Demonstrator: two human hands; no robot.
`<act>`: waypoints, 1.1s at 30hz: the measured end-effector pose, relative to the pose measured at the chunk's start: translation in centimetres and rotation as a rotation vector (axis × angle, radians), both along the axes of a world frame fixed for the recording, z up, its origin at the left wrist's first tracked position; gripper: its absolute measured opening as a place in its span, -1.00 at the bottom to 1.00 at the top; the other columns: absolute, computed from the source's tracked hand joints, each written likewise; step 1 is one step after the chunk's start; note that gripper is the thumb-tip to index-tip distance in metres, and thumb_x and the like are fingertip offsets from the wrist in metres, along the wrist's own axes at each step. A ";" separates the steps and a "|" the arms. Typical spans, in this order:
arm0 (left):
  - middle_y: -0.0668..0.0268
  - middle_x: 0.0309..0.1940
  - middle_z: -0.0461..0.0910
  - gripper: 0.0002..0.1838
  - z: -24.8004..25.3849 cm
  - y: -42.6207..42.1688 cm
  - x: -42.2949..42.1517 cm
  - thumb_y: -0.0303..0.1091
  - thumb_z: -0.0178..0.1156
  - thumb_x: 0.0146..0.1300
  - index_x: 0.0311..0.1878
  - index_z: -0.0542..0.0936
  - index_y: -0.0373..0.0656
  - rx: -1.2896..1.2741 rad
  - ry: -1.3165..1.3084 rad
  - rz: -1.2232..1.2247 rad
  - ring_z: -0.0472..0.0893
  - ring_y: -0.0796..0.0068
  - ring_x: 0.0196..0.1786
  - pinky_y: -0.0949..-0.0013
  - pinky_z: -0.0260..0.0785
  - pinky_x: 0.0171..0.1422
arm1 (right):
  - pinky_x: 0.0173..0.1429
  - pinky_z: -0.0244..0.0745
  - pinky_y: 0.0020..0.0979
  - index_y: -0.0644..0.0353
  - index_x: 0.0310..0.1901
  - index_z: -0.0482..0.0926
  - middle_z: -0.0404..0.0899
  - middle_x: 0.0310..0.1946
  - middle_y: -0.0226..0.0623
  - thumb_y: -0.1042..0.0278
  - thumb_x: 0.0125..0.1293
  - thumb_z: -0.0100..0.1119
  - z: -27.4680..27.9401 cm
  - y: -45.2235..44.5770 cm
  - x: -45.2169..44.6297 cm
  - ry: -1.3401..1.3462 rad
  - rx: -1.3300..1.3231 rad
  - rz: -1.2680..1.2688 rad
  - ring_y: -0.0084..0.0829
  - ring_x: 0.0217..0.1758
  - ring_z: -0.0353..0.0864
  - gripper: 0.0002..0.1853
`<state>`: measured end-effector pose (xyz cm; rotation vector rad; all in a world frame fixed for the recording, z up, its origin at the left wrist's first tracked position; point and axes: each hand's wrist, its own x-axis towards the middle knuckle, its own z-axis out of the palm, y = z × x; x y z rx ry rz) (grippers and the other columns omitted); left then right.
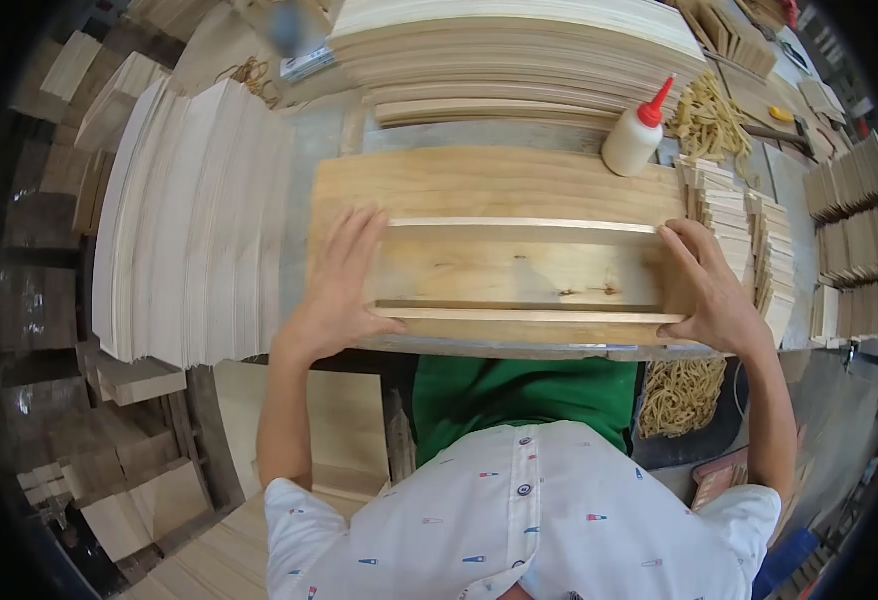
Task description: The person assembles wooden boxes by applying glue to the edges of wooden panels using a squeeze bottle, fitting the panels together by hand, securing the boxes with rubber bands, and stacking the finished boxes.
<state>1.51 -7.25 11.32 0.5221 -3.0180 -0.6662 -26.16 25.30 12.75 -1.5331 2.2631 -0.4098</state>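
Two long thin wooden slats stand on edge, the far slat [524, 225] and the near slat [529, 316], roughly parallel on a flat wooden board [439, 180]; together they look like the long sides of a wooden frame. My left hand [334, 280] spans the left end, fingers by the far slat and thumb on the near one. At the right end my right hand [716, 283] grips in the same way, fingertips at the far corner and thumb at the near corner. The hands largely hide the frame's short ends.
Tall stacks of thin wooden sheets [194, 220] stand at the left, with more long boards [519, 60] behind. A white glue bottle [633, 140] with a red nozzle stands at the board's back right, near rubber bands [709, 115] and small wooden pieces [724, 215].
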 end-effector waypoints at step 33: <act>0.41 -0.25 0.52 -0.74 -6.4 -2.9 -0.3 -0.36 0.20 0.29 -0.02 0.55 -0.27 0.918 0.540 0.640 0.46 0.66 -0.18 0.50 0.34 -0.05 | -0.19 0.26 -0.62 0.13 0.08 0.61 0.54 -0.22 -0.57 0.17 0.42 0.10 -3.7 1.2 -3.1 -0.463 -0.233 -0.647 -0.69 -0.26 0.33 -0.68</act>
